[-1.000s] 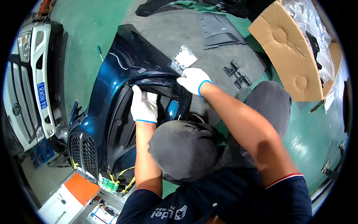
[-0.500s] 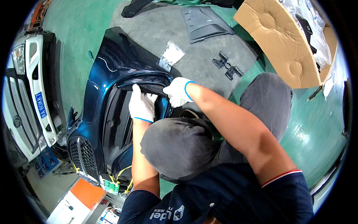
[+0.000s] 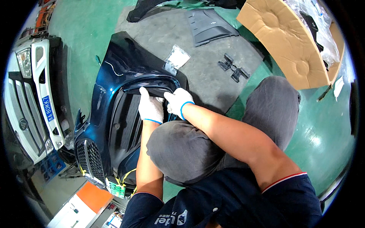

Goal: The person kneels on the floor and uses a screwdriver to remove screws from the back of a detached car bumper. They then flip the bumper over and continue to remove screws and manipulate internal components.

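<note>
Both hands wear white gloves with blue cuffs. My left hand (image 3: pixel 151 107) has its thumb raised and fingers closed round the black plastic trim (image 3: pixel 132 91) inside the arch opening of a dark blue car body part (image 3: pixel 114 72). Just right of it, my right hand (image 3: pixel 176 102) pinches that trim near the arch's right end; some of its fingertips are hidden. A black liner (image 3: pixel 125 114) fills the opening below. A small clear bag of white contents (image 3: pixel 178 57) lies by the part's upper right edge, and a green screwdriver (image 3: pixel 97 59) by its left edge.
A white vehicle front (image 3: pixel 38 68) stands at left. A grey panel (image 3: pixel 213 28) and black brackets (image 3: pixel 234 67) lie on a mat (image 3: pixel 213 83). An open cardboard box (image 3: pixel 281 41) is upper right. An orange-and-white cabinet (image 3: pixel 93 195) is lower left. My bent knees flank the work.
My right hand has moved down and leftward from the arch's upper right edge to close beside my left hand. My left hand has shifted only slightly, and the view has shifted a little.
</note>
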A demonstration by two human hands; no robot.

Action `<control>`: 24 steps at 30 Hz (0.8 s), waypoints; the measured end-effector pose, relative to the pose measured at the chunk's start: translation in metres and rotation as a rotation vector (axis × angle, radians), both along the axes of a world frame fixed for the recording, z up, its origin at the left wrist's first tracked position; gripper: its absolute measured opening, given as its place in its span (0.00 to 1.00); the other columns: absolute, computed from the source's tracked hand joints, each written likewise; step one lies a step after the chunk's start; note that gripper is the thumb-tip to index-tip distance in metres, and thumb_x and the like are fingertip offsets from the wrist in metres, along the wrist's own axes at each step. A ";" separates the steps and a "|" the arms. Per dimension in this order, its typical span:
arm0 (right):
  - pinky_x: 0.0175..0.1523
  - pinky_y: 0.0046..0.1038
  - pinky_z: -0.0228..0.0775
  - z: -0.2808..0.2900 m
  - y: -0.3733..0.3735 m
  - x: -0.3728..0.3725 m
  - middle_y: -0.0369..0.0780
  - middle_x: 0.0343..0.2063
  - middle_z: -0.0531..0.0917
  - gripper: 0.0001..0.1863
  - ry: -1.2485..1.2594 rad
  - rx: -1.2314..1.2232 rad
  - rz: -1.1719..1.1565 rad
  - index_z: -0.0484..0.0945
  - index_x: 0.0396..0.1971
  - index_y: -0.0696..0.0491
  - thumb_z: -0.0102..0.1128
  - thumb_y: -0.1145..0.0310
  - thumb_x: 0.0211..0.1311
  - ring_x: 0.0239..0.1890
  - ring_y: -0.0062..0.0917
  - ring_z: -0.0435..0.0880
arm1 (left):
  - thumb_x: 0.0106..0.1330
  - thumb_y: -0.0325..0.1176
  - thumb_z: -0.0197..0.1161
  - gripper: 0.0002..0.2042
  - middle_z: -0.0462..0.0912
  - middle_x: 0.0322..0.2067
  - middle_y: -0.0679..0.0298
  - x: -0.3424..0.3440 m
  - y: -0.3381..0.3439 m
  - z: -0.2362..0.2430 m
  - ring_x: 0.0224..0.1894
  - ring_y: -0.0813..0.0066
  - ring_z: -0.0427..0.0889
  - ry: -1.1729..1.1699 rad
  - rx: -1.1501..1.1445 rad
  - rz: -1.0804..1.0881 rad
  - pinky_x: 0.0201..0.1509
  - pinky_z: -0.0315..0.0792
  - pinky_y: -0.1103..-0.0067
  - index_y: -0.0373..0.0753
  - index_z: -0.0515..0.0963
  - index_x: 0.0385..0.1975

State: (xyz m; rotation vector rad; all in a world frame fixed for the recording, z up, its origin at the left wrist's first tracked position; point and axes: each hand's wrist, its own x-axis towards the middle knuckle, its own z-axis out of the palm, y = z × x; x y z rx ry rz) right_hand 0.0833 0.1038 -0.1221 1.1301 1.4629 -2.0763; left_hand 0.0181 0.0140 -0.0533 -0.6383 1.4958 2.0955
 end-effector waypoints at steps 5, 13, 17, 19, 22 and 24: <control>0.33 0.38 0.79 0.033 0.013 -0.004 0.47 0.25 0.88 0.23 -0.075 0.079 0.130 0.83 0.35 0.62 0.67 0.52 0.70 0.26 0.35 0.89 | 0.80 0.63 0.50 0.38 0.73 0.71 0.51 0.011 0.002 0.006 0.70 0.52 0.73 0.023 -0.128 -0.015 0.79 0.61 0.60 0.34 0.65 0.73; 0.51 0.43 0.81 0.049 0.031 -0.014 0.52 0.40 0.91 0.32 -0.158 0.066 0.214 0.86 0.48 0.62 0.65 0.42 0.68 0.44 0.47 0.91 | 0.80 0.63 0.49 0.37 0.75 0.68 0.49 0.006 -0.002 0.000 0.67 0.52 0.75 -0.007 -0.045 -0.068 0.75 0.67 0.61 0.33 0.67 0.71; 0.61 0.45 0.78 0.054 0.033 -0.018 0.55 0.53 0.87 0.35 -0.173 0.175 0.287 0.86 0.54 0.59 0.65 0.39 0.66 0.59 0.50 0.85 | 0.81 0.59 0.51 0.35 0.77 0.65 0.49 0.004 -0.007 -0.009 0.64 0.53 0.78 -0.045 -0.032 -0.078 0.72 0.71 0.60 0.31 0.67 0.70; 0.63 0.44 0.77 0.058 0.037 -0.019 0.55 0.56 0.85 0.34 -0.181 0.178 0.325 0.87 0.53 0.57 0.64 0.39 0.66 0.61 0.49 0.84 | 0.81 0.59 0.50 0.33 0.80 0.62 0.51 0.006 -0.006 -0.010 0.62 0.53 0.80 -0.058 -0.071 -0.087 0.70 0.72 0.60 0.32 0.70 0.67; 0.62 0.45 0.78 0.051 0.036 -0.025 0.53 0.56 0.86 0.33 -0.200 0.188 0.363 0.87 0.52 0.56 0.63 0.39 0.67 0.60 0.49 0.85 | 0.82 0.58 0.50 0.29 0.84 0.57 0.53 0.008 0.001 -0.011 0.57 0.55 0.82 -0.044 -0.089 -0.080 0.66 0.75 0.60 0.34 0.75 0.61; 0.61 0.45 0.78 0.049 0.035 -0.026 0.53 0.55 0.86 0.32 -0.198 0.183 0.351 0.87 0.52 0.56 0.63 0.40 0.67 0.59 0.48 0.85 | 0.82 0.57 0.50 0.27 0.85 0.54 0.54 0.008 0.001 -0.015 0.54 0.57 0.84 -0.017 -0.088 -0.057 0.63 0.76 0.60 0.35 0.76 0.57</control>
